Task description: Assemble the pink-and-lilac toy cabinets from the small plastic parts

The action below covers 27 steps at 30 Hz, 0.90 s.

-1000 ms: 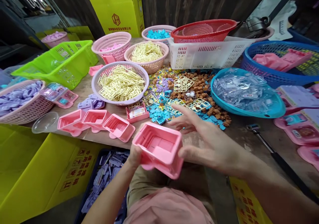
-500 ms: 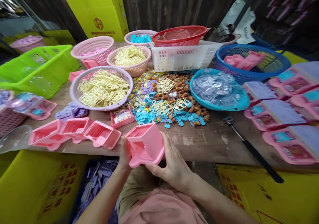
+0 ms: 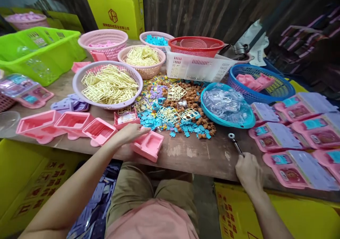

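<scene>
My left hand [image 3: 130, 133] is closed over the near-left side of a pink plastic toy shell [image 3: 149, 145], which lies tipped over near the table's front edge. Part of its fingers is hidden behind the shell. Over to the right, my right hand [image 3: 248, 171] is wrapped round the black handle of a small hammer [image 3: 237, 146]; its metal shaft and round head point away from me. Several more pink shells [image 3: 73, 121] stand in a row left of my left hand, open side up. A small pink tray [image 3: 126, 118] with a whitish piece inside sits just behind that hand.
Baskets of cream frames [image 3: 107, 84] and clear plastic parts [image 3: 225, 100] flank a pile of brown, blue and yellow pieces [image 3: 183, 104]. Finished-looking pink and lilac sets [image 3: 289, 170] lie at right. A green crate [image 3: 39, 60] stands at left, yellow cartons [image 3: 247, 210] below.
The pink shell was held up in both hands; now it is turned over on the table under my left hand. My right hand has moved right and taken hold of the hammer.
</scene>
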{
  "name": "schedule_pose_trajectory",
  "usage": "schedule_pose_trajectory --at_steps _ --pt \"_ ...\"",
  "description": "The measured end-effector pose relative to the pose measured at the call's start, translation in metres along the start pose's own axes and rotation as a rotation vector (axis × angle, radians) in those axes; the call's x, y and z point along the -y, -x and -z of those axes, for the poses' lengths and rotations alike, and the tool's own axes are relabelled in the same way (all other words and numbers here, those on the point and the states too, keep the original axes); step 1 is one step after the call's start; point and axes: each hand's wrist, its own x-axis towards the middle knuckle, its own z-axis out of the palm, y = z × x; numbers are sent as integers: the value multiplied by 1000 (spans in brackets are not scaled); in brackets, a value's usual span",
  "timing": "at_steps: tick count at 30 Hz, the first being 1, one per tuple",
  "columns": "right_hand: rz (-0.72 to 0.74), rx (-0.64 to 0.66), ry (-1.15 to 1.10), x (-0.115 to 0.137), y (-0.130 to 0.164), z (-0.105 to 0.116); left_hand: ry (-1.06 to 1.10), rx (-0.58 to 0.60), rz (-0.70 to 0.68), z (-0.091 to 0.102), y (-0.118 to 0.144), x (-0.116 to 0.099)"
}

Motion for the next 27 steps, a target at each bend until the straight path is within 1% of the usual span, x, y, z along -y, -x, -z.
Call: schedule_pose_trajectory --at_steps 1,3,5,6,7,9,10,12,14,15,18,20,23,27 --pt "20 2 -72 10 4 1 -107 0 -9 0 4 -3" --pt "100 75 -303 38 12 8 -270 -30 -5 -6 14 -10" --pt "214 258 -537 73 20 21 -399 -56 37 -16 22 -17" --pt "275 341 -602 90 23 28 -453 -57 62 -21 24 -19" --pt "331 395 -649 106 25 36 -495 -59 85 -25 25 -21" --pt "432 417 -724 131 28 47 -546 -69 106 -30 25 -22" --pt "476 394 -753 139 29 51 -560 -77 104 -32 24 -22" --pt "540 318 -797 147 29 52 -573 -91 94 -33 22 -21" --pt "587 272 -796 150 27 47 -582 -110 88 -34 20 -19" --pt "608 277 -776 150 27 44 -588 -121 89 -35 20 -19" --pt "653 357 -690 150 24 40 -598 -128 90 -37 20 -18" --pt "642 364 -695 152 24 44 -592 -121 84 -37 21 -18" --pt "638 326 -755 152 26 54 -558 -131 57 -37 22 -18" --pt "688 430 -713 150 29 57 -528 -148 44 -37 22 -18"
